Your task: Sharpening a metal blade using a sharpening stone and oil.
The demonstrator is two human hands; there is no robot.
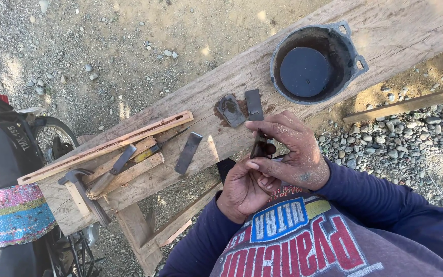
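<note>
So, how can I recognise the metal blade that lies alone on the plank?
Start at the long wooden plank and its black round basin. Left of the hands lies one flat grey blade, slanted, beside the wooden strips. Unlike the two pieces near the basin, nothing touches it.

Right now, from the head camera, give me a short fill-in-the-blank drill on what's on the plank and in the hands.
1. The black pot stands on the wooden ____.
2. Both hands, left hand and right hand, hold one small dark ____ between them.
3. The hammer lies at the plank's end nearest the parked ____.
4. The liquid in the pot looks ____ in colour.

Missing words: plank; piece; motorcycle; dark
</note>
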